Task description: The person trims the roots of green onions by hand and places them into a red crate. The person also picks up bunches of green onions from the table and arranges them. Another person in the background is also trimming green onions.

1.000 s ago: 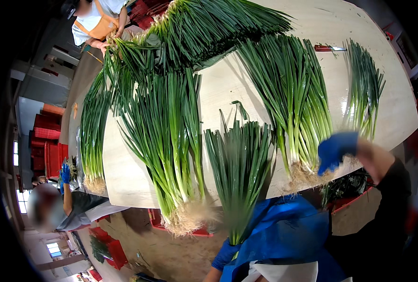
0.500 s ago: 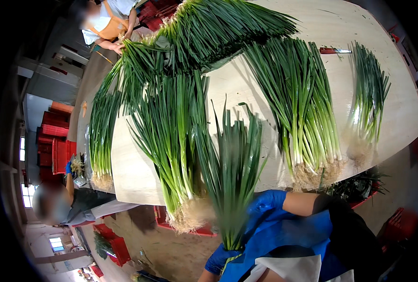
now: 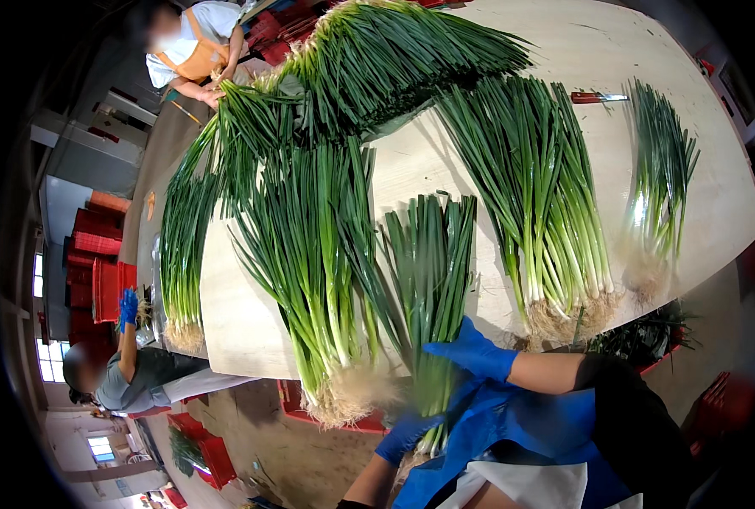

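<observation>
Both my hands, in blue gloves, are on one bunch of green onions [image 3: 433,280] at the table's near edge. Its dark leaves point away from me over the table. My left hand [image 3: 407,437] closes round the pale stalks near the roots. Farther up, my right hand [image 3: 477,349] lies across the bunch, thumb side toward the left, the other fingers partly hidden. Left of it lies a larger pile of green onions [image 3: 318,254], its roots overhanging the edge. Another pile of green onions [image 3: 551,212] rests to the right.
A red-handled knife [image 3: 598,97] lies far right, beside a small bunch of green onions [image 3: 662,178]. A large heap [image 3: 394,64] covers the pale table's [image 3: 691,119] far side. Two co-workers stand left, one in an orange apron [image 3: 199,51]. Red crates [image 3: 204,445] sit on the floor.
My left hand has moved up and away from me along the bunch, and roots now show below it. The right hand has shifted slightly left across the leaves. The lower-left co-worker's gloved hand has opened out.
</observation>
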`<state>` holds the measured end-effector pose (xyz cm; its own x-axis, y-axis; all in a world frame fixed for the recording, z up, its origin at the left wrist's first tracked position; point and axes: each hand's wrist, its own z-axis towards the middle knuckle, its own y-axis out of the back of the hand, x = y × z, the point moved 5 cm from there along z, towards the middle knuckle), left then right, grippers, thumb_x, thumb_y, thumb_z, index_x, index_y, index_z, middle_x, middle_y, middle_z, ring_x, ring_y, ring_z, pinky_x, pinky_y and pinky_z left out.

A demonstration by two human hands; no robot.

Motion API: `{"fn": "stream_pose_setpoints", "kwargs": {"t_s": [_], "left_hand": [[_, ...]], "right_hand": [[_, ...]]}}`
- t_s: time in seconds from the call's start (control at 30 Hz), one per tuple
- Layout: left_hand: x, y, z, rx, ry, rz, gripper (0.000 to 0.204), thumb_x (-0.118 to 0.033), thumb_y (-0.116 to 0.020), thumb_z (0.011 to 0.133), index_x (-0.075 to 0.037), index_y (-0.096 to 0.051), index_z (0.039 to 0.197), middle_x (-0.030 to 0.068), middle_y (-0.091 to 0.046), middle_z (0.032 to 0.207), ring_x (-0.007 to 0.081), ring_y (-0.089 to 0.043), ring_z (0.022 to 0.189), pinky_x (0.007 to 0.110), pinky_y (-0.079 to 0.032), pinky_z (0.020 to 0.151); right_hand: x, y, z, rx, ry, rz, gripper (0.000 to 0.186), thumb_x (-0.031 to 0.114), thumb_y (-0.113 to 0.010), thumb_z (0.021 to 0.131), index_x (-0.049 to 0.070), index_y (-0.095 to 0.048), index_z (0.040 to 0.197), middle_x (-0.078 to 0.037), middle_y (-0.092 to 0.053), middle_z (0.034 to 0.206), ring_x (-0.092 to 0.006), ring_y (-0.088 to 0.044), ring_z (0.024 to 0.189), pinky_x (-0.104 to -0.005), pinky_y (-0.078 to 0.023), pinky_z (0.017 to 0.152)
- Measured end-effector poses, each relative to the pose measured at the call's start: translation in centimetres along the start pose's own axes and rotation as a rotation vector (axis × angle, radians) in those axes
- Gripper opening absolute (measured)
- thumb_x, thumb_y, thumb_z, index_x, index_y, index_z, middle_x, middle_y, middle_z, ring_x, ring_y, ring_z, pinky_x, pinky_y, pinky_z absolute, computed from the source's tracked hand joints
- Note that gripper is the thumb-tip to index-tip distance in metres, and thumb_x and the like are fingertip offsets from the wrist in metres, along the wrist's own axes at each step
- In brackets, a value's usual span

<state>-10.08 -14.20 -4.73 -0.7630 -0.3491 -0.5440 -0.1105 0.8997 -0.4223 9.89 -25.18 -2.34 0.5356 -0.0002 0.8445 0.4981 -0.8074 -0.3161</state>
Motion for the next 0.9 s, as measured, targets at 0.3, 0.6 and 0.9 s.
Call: {"fn": "stream_pose_setpoints", "kwargs": {"t_s": [0.3, 0.6, 0.9], "left_hand": [[-1.2, 0.4, 0.3, 0.019, 0.015, 0.14, 0.073, -0.014, -0.078, 0.072, -0.002, -0.043, 0.134, 0.0101, -0.056, 0.121, 0.0189, -0.056, 0.107, 0.033, -0.044, 0.094], [-2.1, -0.5, -1.4, -0.04, -0.047, 0.224, 0.066, -0.016, -0.079, 0.07, -0.001, -0.049, 0.127, 0.0073, -0.059, 0.117, 0.0154, -0.056, 0.104, 0.031, -0.045, 0.091], [-0.6, -1.0, -3.3, -0.243, -0.188, 0.548, 0.044, -0.02, -0.074, 0.074, -0.002, -0.06, 0.112, 0.0126, -0.067, 0.105, 0.0161, -0.063, 0.093, 0.031, -0.049, 0.081]], "right_hand": [[0.6, 1.0, -1.1, 0.098, -0.198, -0.147, 0.078, 0.037, -0.074, 0.078, -0.004, -0.036, 0.133, -0.021, -0.05, 0.128, -0.0291, -0.05, 0.118, -0.0367, -0.04, 0.1], [3.2, 1.9, -2.9, 0.223, -0.552, 0.087, 0.057, 0.033, -0.07, 0.083, 0.012, -0.049, 0.132, -0.01, -0.057, 0.124, -0.024, -0.055, 0.113, -0.0427, -0.052, 0.08], [-0.8, 0.3, -3.5, 0.441, -0.585, 0.703, 0.049, 0.006, -0.059, 0.089, 0.011, -0.044, 0.135, -0.016, -0.052, 0.13, -0.0337, -0.054, 0.117, -0.055, -0.047, 0.092]]}}
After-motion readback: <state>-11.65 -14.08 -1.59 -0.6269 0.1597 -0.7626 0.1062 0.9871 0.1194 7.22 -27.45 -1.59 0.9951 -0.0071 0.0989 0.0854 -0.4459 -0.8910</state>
